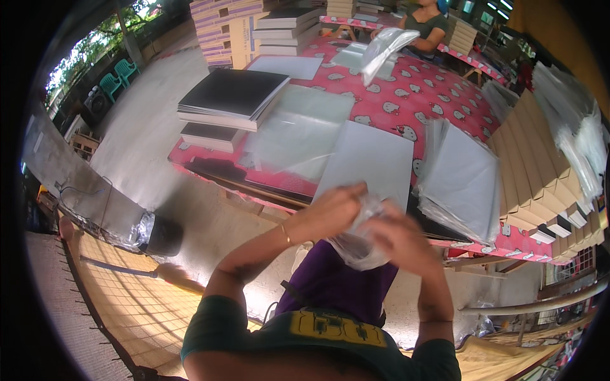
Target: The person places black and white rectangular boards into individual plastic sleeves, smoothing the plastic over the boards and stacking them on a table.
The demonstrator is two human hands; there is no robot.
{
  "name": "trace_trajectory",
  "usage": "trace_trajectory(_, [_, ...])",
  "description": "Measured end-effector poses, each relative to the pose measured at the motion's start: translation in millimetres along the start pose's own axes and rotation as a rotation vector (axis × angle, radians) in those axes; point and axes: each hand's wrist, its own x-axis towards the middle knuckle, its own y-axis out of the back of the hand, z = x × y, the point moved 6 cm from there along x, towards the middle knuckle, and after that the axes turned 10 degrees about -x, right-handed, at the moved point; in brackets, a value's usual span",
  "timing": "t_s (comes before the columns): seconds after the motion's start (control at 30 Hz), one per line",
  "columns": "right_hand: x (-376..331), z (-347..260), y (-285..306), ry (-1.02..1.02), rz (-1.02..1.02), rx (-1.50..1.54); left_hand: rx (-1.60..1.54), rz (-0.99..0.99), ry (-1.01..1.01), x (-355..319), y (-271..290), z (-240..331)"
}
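Observation:
A crumpled clear plastic bag (pixel 363 253) hangs at the near table edge, over my purple-clad lap. Closed fingers of my left hand (pixel 337 211) pinch its upper part. My right hand (pixel 406 240) is at the bag's right side, smeared by motion, so its grip is unclear. Just beyond both hands lies a white sheet (pixel 375 159), its near edge partly hidden by them. To its right rests a pile of white sheets in clear plastic (pixel 462 181). Flat clear plastic sleeves (pixel 302 130) lie to its left.
Black-covered books (pixel 234 95) are stacked at the table's left. Brown cartons (pixel 530 159) with loose plastic bags (pixel 575 127) crowd the right side. Across the pink patterned table (pixel 438 95), another person (pixel 427 28) handles clear plastic (pixel 387 51). More books (pixel 287 28) stand at the back.

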Motion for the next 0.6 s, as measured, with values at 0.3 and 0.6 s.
trace_trajectory(0.3, [-80.1, 101.3, 22.7, -0.548, -0.162, -0.198, -0.277, 0.269, 0.027, -39.0, 66.9, -42.2])
trace_trajectory(0.6, [-93.6, 95.8, -20.2, -0.393, 0.229, 1.491, -0.934, -0.115, 0.066, -43.9, 9.0, -15.7])
